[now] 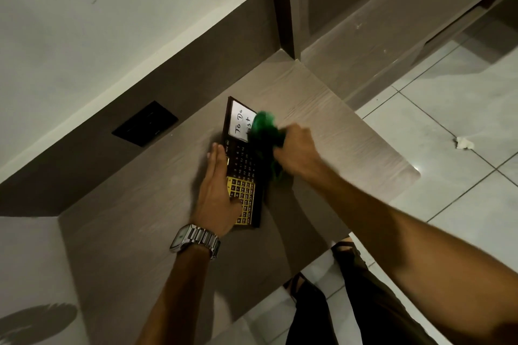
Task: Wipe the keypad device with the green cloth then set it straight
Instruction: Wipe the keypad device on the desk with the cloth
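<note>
Item: left hand (217,193), laid flat with fingers extended along the nine o'clock edge of the keypad device (243,168); nothing is clasped, the device is only steadied.

Item: keypad device, flat on the desk (322,109), set at a skew (a white "To Do" label at its twelve o'clock end).

Item: green cloth (266,131), bunched in the closed grip of the right hand (297,148), pressed at the device's two o'clock edge.

Step judged: wiping under way (motion blur noted). Next: remaining keys to be covered, then the device squared to the desk edge.
</note>
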The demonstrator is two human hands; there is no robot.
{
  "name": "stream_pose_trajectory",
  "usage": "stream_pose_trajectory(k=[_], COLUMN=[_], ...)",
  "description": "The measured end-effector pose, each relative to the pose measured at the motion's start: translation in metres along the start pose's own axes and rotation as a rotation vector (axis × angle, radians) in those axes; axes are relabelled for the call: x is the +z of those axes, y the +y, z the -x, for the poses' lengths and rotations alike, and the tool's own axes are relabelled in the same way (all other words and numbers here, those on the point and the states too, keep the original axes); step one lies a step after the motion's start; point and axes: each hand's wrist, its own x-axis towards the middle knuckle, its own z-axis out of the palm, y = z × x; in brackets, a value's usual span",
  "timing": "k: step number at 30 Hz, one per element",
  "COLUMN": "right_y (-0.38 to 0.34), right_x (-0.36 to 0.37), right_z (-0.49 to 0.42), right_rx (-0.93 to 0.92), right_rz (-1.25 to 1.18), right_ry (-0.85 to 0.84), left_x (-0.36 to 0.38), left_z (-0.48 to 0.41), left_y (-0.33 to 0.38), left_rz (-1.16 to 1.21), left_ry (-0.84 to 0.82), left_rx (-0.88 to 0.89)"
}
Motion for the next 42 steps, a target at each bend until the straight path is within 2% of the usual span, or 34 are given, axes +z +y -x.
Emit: stream_pose_trajectory(k=[2, 3, 4, 6, 8, 10, 11, 13, 15, 16, 17, 20, 21, 22, 23, 26, 28, 29, 30, 32, 33, 35, 37, 39, 40, 42], right_y=[0.009, 0.011, 0.009, 0.0, -0.013, -0.017, -0.015, -0.008, 0.001, 0.003, 0.002, -0.009, -0.013, -0.018, -0.022, -0.016, -0.003, 0.001, 0.006, 0.008, 0.008, 0.01, 0.01, 0.003, -0.001, -0.005], right_x=[0.006, 0.003, -0.002, -0.012, -0.018, -0.01, -0.003, 0.009, 0.008, 0.001, -0.006, -0.028, -0.03, -0.028, -0.022, 0.001, -0.001, -0.007, -0.012, -0.019, -0.017, -0.005, 0.01, 0.016, 0.017, 0.011], right_z=[0.023, 0.025, 0.019, -0.003, -0.017, -0.009, 0.004, 0.035, 0.049, 0.045, 0.034, -0.009, -0.017, -0.018, -0.012, 0.025, 0.035, 0.035, 0.03, 0.019, 0.018, 0.025, 0.038, 0.042, 0.039, 0.032], right_rx=[-0.027, -0.029, -0.046, -0.041, 0.045, 0.0, -0.067, -0.194, -0.198, -0.192, -0.179, 0.008, 0.04, 0.031, -0.016, -0.159, -0.13, -0.102, -0.04, 0.145, 0.183, 0.141, 0.047, 0.004, 0.003, -0.026], right_rz=[0.141, 0.178, 0.189, 0.083, -0.096, -0.017, 0.109, 0.276, 0.247, 0.222, 0.19, -0.079, -0.137, -0.118, -0.022, 0.2, 0.138, 0.06, -0.077, -0.458, -0.556, -0.429, -0.297, -0.365, -0.426, -0.453], right_ry=[-0.249, -0.33, -0.329, -0.164, 0.032, 0.111, 0.071, -0.151, -0.384, -0.403, -0.334, 0.066, 0.145, 0.149, 0.091, -0.239, -0.465, -0.504, -0.476, -0.278, -0.183, -0.096, -0.208, -0.328, -0.326, -0.221], left_x=[0.0, 0.0, 0.0, 0.0, 0.0, 0.0, 0.0, 0.0, 0.0, 0.0, 0.0, 0.001, 0.002, 0.002, 0.002, 0.002, 0.001, 0.001, 0.001, 0.001, 0.001, 0.002, 0.003, 0.003, 0.003, 0.004], left_z=[0.0, 0.001, 0.002, 0.002, 0.002, 0.002, 0.001, 0.001, 0.001, 0.002, 0.002, 0.002, 0.001, 0.002, 0.002, 0.001, 0.002, 0.003, 0.003, 0.004, 0.004, 0.002, 0.003, 0.002, 0.001, 0.001], left_y=[0.0, 0.0, 0.001, 0.001, 0.001, 0.0, 0.0, -0.001, -0.001, -0.001, -0.001, -0.001, -0.001, -0.002, -0.002, -0.003, -0.002, -0.002, -0.001, 0.0, -0.001, -0.003, -0.005, -0.005, -0.005, -0.005], left_rz=[0.014, 0.018, 0.02, 0.015, 0.014, 0.01, 0.005, -0.004, 0.009, 0.007, -0.003, -0.022, -0.017, -0.01, -0.005, 0.005, 0.021, 0.029, 0.034, 0.037, 0.037, 0.035, 0.045, 0.066, 0.067, 0.054], left_ry=[0.005, 0.005, 0.004, -0.001, -0.002, -0.002, 0.003, 0.013, 0.01, 0.007, 0.006, 0.023, 0.026, 0.024, 0.022, 0.019, 0.016, 0.016, 0.016, 0.021, 0.023, 0.02, 0.024, 0.032, 0.035, 0.039], left_rx=[-0.001, -0.004, -0.006, -0.005, -0.013, -0.015, -0.01, 0.001, 0.003, 0.001, 0.003, 0.008, 0.003, -0.004, -0.008, -0.017, -0.021, -0.026, -0.029, -0.025, -0.023, -0.027, -0.025, -0.017, -0.018, -0.029])
